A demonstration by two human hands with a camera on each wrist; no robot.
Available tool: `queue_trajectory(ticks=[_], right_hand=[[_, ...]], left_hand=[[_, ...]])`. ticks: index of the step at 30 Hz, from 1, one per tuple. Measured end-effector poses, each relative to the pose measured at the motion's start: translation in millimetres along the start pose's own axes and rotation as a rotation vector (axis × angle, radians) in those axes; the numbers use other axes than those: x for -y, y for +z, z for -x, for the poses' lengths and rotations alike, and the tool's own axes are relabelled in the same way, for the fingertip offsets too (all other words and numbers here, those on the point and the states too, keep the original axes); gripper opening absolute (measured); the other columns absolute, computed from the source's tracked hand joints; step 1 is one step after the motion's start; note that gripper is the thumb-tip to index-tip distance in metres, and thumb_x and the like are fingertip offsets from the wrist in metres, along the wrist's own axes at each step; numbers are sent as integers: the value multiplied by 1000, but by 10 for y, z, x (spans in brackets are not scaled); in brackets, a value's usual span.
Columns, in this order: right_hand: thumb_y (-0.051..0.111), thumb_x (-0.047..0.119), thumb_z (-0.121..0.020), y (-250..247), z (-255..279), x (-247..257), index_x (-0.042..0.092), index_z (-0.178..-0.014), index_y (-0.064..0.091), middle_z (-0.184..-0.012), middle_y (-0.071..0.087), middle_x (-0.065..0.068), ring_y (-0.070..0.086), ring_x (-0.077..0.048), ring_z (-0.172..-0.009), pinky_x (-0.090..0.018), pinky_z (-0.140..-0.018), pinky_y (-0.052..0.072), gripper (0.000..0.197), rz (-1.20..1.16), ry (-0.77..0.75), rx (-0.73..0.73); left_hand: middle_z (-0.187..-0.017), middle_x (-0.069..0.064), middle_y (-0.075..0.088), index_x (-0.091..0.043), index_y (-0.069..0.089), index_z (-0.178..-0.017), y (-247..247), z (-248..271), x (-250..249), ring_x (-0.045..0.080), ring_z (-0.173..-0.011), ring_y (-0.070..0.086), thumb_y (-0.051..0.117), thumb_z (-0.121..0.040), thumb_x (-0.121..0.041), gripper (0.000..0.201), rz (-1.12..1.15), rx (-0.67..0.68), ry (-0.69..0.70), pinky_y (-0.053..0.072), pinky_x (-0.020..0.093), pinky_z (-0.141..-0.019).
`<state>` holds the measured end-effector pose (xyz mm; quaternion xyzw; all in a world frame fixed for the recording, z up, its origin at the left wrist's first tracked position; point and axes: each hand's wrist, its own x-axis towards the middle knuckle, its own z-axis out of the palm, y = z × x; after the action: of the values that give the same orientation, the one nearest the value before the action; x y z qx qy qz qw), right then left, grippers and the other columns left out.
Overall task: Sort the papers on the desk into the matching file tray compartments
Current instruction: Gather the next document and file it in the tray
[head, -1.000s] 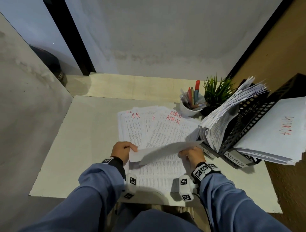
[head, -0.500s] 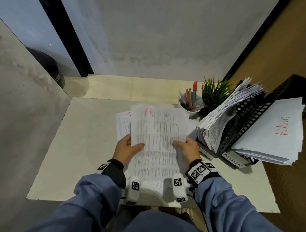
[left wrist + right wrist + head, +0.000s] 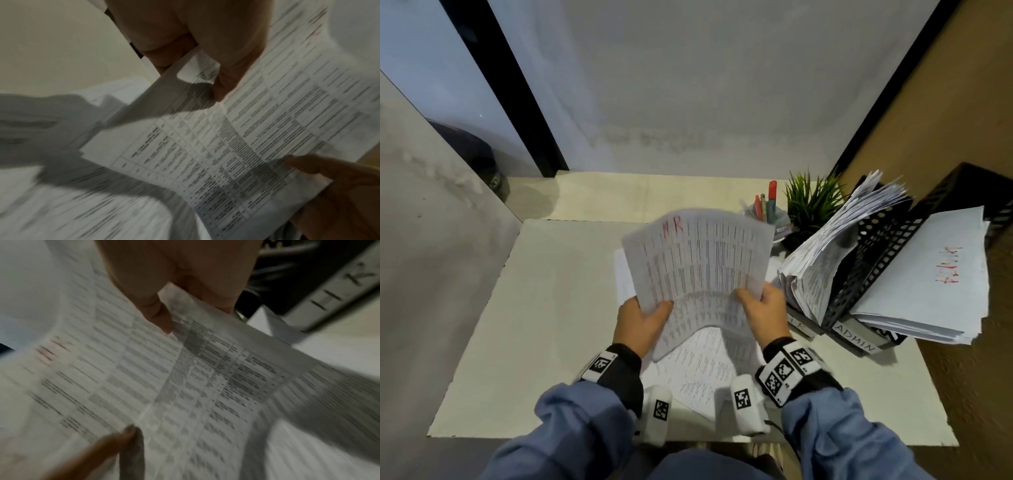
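Observation:
A printed sheet marked HR in red (image 3: 698,267) is held up above the desk, bowed in the middle. My left hand (image 3: 643,318) pinches its left edge with the thumb on top; my right hand (image 3: 763,313) pinches its right edge. In the left wrist view the thumb (image 3: 232,73) presses on the sheet (image 3: 257,129); in the right wrist view the thumb (image 3: 156,313) does the same on the sheet (image 3: 164,378). More papers (image 3: 702,370) lie on the desk under it. The black file tray (image 3: 873,274) stands to the right, with an HR-labelled compartment (image 3: 339,293) stuffed with papers (image 3: 822,260) and an ADMIN label (image 3: 858,337).
A white cup of pens (image 3: 767,209) and a small green plant (image 3: 811,202) stand behind the tray. A stack of sheets with red writing (image 3: 928,274) fills the tray's right compartment. The pale desk (image 3: 544,308) ends at a wall on the left and a brown wall on the right.
The HR sheet has been lifted from nearly flat over the pile to upright and shifted right toward the tray, both hands still on its edges.

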<state>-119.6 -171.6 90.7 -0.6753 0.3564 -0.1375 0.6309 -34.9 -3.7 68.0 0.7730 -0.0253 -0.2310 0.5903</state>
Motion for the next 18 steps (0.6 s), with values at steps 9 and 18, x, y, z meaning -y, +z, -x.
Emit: queue_trajectory(ticks=[9,18], right_hand=[[68,51,-76,-763,-775,724,3,-150,2,-152,18,-21,24,-36,-138,-44,-109,28,110,371,171,-642],[49,10,-82,-1376,-968,476,4,-114,59,-114,62,-19,58,-36,-106,-36,-89,46,35,403,165,-437]], left_hand=[[-71,25,66,10,63,-72,26,-204,-1383,36,-65,64,66,-82,-17,29,-326,90,477,53,42,-56],[-55,4,45,-12,43,-53,977,-244,-2230,22,-56,45,62,-78,-17,32,-766,310,665,31,29,-48]])
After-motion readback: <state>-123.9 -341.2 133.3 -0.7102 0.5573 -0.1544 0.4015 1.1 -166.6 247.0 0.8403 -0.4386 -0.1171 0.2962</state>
